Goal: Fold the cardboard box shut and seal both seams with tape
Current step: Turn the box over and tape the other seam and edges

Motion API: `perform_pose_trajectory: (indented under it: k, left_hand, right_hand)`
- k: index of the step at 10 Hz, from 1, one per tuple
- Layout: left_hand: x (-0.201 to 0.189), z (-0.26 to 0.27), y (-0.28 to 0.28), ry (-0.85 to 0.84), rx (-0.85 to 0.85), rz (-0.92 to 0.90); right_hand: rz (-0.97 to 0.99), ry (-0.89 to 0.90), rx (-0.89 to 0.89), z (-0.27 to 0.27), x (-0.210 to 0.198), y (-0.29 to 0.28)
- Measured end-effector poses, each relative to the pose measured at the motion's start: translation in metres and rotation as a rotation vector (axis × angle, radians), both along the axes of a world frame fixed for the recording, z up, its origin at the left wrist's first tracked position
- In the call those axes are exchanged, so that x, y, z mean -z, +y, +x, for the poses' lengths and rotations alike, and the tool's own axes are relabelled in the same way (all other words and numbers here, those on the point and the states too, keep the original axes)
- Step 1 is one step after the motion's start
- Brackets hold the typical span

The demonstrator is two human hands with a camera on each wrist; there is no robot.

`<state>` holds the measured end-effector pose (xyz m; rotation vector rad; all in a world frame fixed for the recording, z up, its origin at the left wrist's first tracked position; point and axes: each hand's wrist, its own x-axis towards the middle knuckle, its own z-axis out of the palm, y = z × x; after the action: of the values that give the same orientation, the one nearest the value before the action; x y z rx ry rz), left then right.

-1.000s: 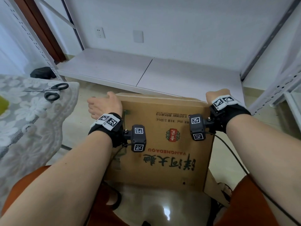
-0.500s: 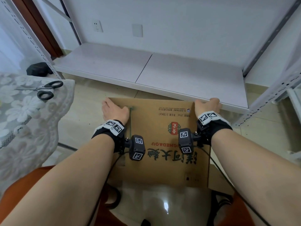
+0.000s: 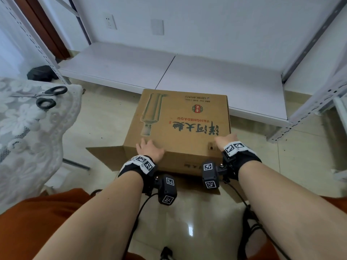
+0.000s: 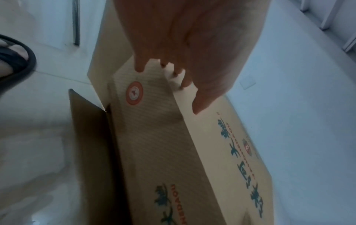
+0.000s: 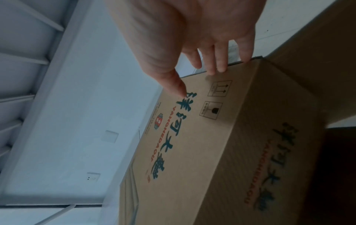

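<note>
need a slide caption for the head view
Both hands, left and right, rest open on the printed cardboard box lying on the floor, side flap unfolded.

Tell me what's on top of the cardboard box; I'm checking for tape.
Only both hands: the left hand and right hand rest open on the cardboard box. No tape shows; what lies beneath the palms is covered.

Bare forearms wear black wrist straps (image 3: 138,168) with white square-patterned marker tags; black camera blocks (image 3: 167,189) trail thin cables. Rust-orange clothing, possibly trousers (image 3: 37,218).
</note>
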<state>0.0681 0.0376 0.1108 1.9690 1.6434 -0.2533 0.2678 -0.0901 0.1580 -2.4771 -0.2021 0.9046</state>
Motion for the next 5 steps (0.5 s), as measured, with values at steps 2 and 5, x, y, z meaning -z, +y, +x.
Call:
perform_pose_trajectory:
  k: [2,5]
  left_hand:
    - [-0.006,-0.008,0.016,-0.285,-0.380,-0.099]
    - [-0.005,-0.014,0.008,-0.436,-0.476,-0.464]
  right_hand:
    - [-0.038,-0.040,-0.099,0.000,-0.001,0.005]
    - [0.072,0.153,0.003,0.000,0.023,0.011]
